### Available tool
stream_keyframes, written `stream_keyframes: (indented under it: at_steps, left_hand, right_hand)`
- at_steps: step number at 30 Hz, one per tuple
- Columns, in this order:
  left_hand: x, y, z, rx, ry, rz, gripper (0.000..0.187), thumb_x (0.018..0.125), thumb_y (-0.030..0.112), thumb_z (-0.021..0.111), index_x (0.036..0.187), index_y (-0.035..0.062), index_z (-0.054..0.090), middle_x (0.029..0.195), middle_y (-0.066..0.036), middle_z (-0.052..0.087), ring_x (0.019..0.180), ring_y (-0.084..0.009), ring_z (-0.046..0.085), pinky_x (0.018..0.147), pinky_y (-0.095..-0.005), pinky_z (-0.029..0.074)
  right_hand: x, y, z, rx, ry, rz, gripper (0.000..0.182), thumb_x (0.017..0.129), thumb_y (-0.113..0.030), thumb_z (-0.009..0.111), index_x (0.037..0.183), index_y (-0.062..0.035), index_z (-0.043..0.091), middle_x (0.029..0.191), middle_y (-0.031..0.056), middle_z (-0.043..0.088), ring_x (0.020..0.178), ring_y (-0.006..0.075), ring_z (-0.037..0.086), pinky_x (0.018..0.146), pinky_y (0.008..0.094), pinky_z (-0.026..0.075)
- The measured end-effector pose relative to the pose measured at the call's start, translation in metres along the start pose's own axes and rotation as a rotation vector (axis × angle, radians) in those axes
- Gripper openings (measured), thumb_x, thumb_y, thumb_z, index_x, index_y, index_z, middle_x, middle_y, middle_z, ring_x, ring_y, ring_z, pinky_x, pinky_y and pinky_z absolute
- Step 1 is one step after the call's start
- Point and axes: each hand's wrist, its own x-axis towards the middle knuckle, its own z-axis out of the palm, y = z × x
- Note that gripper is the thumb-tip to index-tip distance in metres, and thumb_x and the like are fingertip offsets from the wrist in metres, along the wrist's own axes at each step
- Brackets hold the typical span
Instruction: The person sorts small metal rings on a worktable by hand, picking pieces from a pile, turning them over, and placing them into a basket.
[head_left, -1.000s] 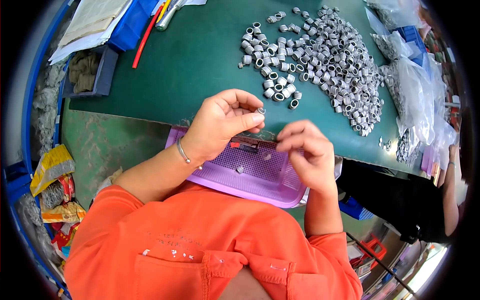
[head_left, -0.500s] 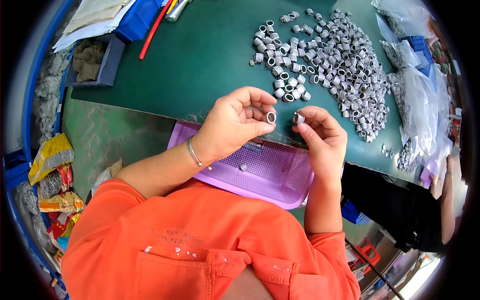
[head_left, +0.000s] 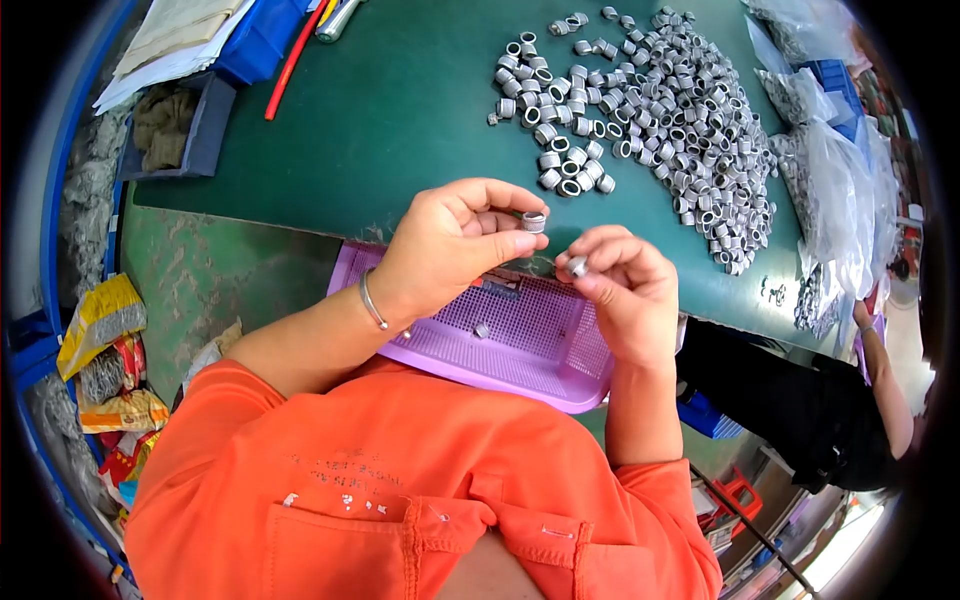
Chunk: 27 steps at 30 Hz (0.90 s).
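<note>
Broadly, the green counter (head_left: 380, 140) stretches ahead of both hands, its near edge running just beyond the wrists. Well to the right of the right hand, another person (head_left: 800, 410) in dark clothing is partly visible beside the counter. Ahead and to the right of the right hand spreads a large heap of short grey rings (head_left: 700, 140), with a looser cluster (head_left: 560, 110) straight ahead of the left hand. Clear plastic bags (head_left: 845, 210) lie to the right of the heap, farther from the right hand.

Below the hands, close to the wearer's orange shirt (head_left: 350, 450), a purple perforated basket (head_left: 560, 388) reaches from the left wrist to beneath the right hand. Far to the left of the left hand, a grey bin (head_left: 208, 130) holds a crumpled brown cloth (head_left: 165, 125), and a red rod (head_left: 290, 65) lies ahead of that hand, to its left.

The left hand (head_left: 430, 235), with a silver bangle (head_left: 371, 300) at its wrist, pinches one upright ring (head_left: 534, 222) between thumb and fingers. Opposite it, the right hand (head_left: 640, 300) pinches a tilted ring (head_left: 577, 266), near the first but apart from it. Smallest, a single grey piece (head_left: 481, 331) rests in the basket, between the hands and nearer the body.
</note>
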Motion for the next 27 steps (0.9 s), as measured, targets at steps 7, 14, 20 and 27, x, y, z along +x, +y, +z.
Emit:
stream_keyframes:
  at_steps: [7, 14, 20, 27]
  left_hand:
    - [0.001, -0.005, -0.003, -0.022, -0.026, 0.058, 0.033, 0.077, -0.008, 0.069, 0.106, -0.0025, 0.055, 0.097, -0.008, 0.060, 0.091, -0.0130, 0.059, 0.081, -0.0251, 0.052]
    - [-0.001, -0.002, 0.000, -0.005, -0.009, 0.055, 0.030, 0.080, -0.008, 0.065, 0.106, -0.0008, 0.053, 0.105, -0.014, 0.063, 0.091, -0.0133, 0.060, 0.076, -0.0242, 0.053]
    - [-0.002, -0.005, 0.000, 0.010, -0.051, 0.096, 0.031, 0.080, -0.010, 0.064, 0.107, -0.0015, 0.052, 0.105, -0.014, 0.063, 0.090, -0.0135, 0.060, 0.070, -0.0236, 0.054]
    - [-0.003, -0.006, 0.000, 0.078, -0.081, 0.079, 0.029, 0.080, -0.010, 0.065, 0.106, -0.0037, 0.055, 0.103, -0.013, 0.063, 0.089, -0.0147, 0.062, 0.073, -0.0248, 0.055]
  right_hand:
    - [0.024, -0.012, -0.005, -1.083, 0.093, -0.509, 0.018, 0.073, 0.010, 0.059, 0.086, -0.0011, 0.065, 0.086, 0.0115, 0.061, 0.080, 0.0231, 0.061, 0.067, 0.0310, 0.049]
    - [0.039, -0.005, -0.009, -1.172, 0.257, -0.363, 0.025, 0.071, 0.007, 0.071, 0.094, 0.0017, 0.062, 0.093, 0.0097, 0.058, 0.070, 0.0173, 0.059, 0.064, 0.0262, 0.048]
    - [0.015, -0.007, 0.007, -0.514, 0.185, -0.157, 0.026, 0.075, 0.011, 0.068, 0.099, 0.0022, 0.062, 0.093, 0.0033, 0.057, 0.076, 0.0077, 0.056, 0.067, 0.0201, 0.048]
    - [0.003, -0.002, 0.016, -0.202, 0.093, -0.031, 0.027, 0.075, 0.016, 0.065, 0.101, 0.0084, 0.060, 0.099, 0.0095, 0.058, 0.088, 0.0170, 0.064, 0.077, 0.0266, 0.056]
